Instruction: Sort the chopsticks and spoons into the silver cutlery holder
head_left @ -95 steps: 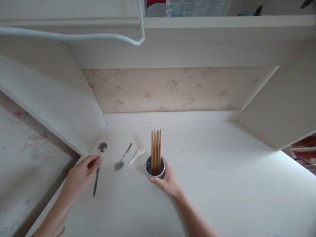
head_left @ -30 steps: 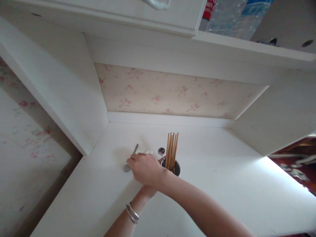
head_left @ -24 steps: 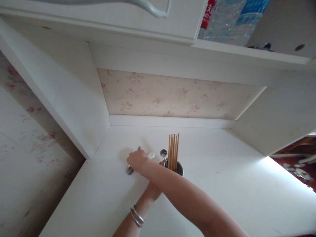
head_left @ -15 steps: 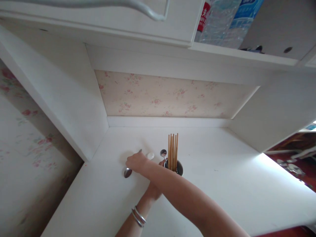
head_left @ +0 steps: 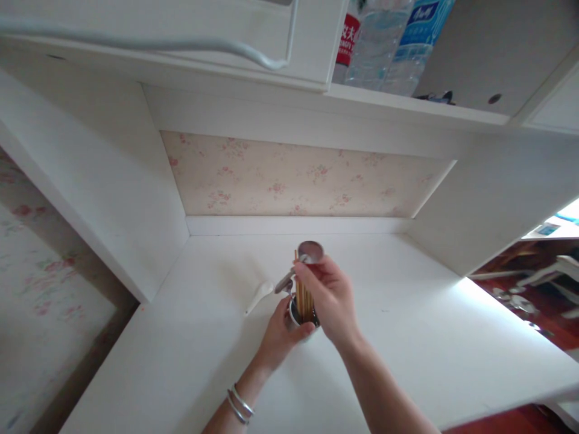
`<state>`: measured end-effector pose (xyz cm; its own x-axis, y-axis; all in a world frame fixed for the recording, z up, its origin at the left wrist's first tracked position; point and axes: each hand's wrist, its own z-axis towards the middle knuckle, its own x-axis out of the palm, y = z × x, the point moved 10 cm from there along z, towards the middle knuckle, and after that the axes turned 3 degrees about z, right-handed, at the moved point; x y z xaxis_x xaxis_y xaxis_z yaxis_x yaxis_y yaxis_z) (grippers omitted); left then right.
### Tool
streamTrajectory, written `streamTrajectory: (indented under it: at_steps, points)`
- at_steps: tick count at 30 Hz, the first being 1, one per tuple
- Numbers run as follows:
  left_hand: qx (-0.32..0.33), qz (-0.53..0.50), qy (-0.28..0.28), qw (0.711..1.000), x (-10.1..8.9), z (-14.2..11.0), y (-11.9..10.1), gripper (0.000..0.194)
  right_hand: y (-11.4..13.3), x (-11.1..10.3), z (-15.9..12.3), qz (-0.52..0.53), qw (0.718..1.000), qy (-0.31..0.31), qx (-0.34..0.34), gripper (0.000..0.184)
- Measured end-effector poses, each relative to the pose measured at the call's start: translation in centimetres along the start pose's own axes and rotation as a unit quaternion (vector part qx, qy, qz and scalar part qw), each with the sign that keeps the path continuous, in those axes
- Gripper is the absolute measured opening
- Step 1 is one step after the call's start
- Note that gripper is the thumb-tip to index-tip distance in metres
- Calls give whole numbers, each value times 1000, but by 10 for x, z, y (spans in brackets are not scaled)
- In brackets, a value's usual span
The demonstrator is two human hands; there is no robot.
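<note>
My left hand (head_left: pixel 283 331) is wrapped round a dark-mouthed cup (head_left: pixel 293 314) with a pale rim, its thumb across the near side. Several wooden chopsticks (head_left: pixel 302 301) stand upright in the cup. Above them, my right hand (head_left: pixel 332 295) is closed on a metal spoon (head_left: pixel 310 251), its bowl upward. Left of the fingers is another shiny metal piece (head_left: pixel 284 282), shaped like a spoon; whether it is also gripped I cannot tell. A small spoon's stem shows at the cup's left edge, partly hidden. A white spoon (head_left: pixel 260 295) lies on the white tabletop (head_left: pixel 362 337), left of the cup.
White panels (head_left: pixel 493 199) rise at both sides, with floral wallpaper (head_left: pixel 284 178) behind. Overhead hangs a cabinet with a long handle (head_left: pixel 181 45); plastic bottles (head_left: pixel 380 48) stand on its open shelf. The tabletop's right edge drops toward a red floor.
My right hand has lifted a metal spoon from the tabletop on the left and carried it right, over the cup. The white spoon is now uncovered. My left hand still holds the cup.
</note>
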<state>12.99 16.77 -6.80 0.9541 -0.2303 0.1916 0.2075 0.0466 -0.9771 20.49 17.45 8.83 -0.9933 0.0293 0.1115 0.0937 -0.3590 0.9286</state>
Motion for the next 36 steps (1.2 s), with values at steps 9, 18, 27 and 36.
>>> streamTrajectory:
  at_steps: [9,18,27,36]
  points:
    - [8,0,-6,1000,1,-2,5,69,-92,-99,-31,5,987,-112,114,25]
    - [28,18,-3,999,1,-1,8,69,-123,-86,-42,-12,986,-69,150,24]
    - [20,32,3,999,2,-1,9,70,-144,-89,-44,29,982,-80,170,43]
    - [33,47,32,998,5,-4,-6,72,-143,-52,-65,147,966,159,141,76]
